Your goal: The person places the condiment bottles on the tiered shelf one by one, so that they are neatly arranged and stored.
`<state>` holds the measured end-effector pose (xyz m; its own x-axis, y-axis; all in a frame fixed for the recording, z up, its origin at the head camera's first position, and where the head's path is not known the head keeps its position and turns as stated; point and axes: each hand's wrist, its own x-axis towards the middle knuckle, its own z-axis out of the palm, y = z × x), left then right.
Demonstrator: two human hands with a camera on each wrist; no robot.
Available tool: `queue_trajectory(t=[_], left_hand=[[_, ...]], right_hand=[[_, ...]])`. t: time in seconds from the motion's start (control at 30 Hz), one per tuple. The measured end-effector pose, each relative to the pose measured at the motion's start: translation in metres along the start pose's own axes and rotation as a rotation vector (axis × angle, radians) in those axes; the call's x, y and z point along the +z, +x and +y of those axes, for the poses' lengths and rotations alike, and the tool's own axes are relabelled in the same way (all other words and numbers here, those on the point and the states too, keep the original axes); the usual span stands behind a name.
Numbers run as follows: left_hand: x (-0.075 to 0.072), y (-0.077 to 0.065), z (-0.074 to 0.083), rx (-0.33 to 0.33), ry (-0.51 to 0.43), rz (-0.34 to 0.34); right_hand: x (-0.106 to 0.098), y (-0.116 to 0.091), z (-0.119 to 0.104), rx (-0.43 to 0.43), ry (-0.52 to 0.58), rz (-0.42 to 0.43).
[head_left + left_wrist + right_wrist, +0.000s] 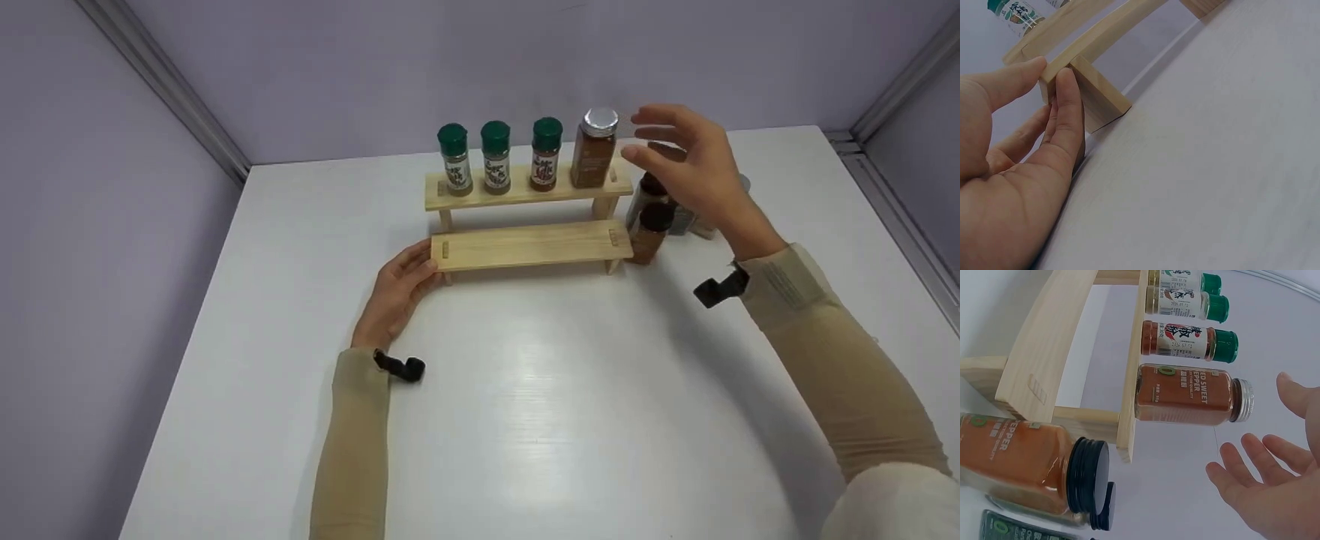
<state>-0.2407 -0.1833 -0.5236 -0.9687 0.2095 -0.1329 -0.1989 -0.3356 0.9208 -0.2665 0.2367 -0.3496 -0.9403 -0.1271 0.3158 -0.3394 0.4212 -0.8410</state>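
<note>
A two-tier wooden spice rack (532,246) stands on the white table. My left hand (397,289) holds the left end of its lower shelf, with the thumb at the top edge and fingers (1069,112) beside the leg. On the upper shelf are three green-capped spice jars (546,154) and, at the right end, a larger silver-lidded jar of red-brown sweet pepper powder (1190,394). My right hand (694,165) hovers just right of that jar's lid, fingers spread and apart from it, holding nothing. Nothing stands on the lower shelf.
To the rack's right, close by its end, a black-lidded jar of orange-red powder (649,236) stands with several more jars behind it, partly hidden under my right hand. A pale wall (360,82) rises behind the table, with metal frame posts (172,90) at the corners.
</note>
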Motion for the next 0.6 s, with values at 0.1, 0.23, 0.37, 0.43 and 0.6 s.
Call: queue_trajectory(t=[0.1, 0.23, 0.37, 0.43, 0.6], left_hand=[[0.0, 0.0, 0.0, 0.0, 0.0, 0.0], [-0.001, -0.001, 0.0, 0.006, 0.009, 0.0], [-0.002, -0.001, 0.0, 0.008, 0.004, 0.003], [-0.001, -0.001, 0.0, 0.006, 0.001, 0.004], [0.0, 0.001, 0.0, 0.002, 0.005, 0.002]], right_hand=[[-0.007, -0.009, 0.001, -0.004, -0.013, -0.002], [-0.015, -0.022, 0.003, -0.004, -0.037, -0.001], [-0.022, -0.034, 0.011, -0.011, -0.048, 0.007], [-0.024, -0.04, 0.016, -0.013, -0.041, 0.013], [-0.028, -0.05, 0.035, -0.013, -0.025, 0.031]])
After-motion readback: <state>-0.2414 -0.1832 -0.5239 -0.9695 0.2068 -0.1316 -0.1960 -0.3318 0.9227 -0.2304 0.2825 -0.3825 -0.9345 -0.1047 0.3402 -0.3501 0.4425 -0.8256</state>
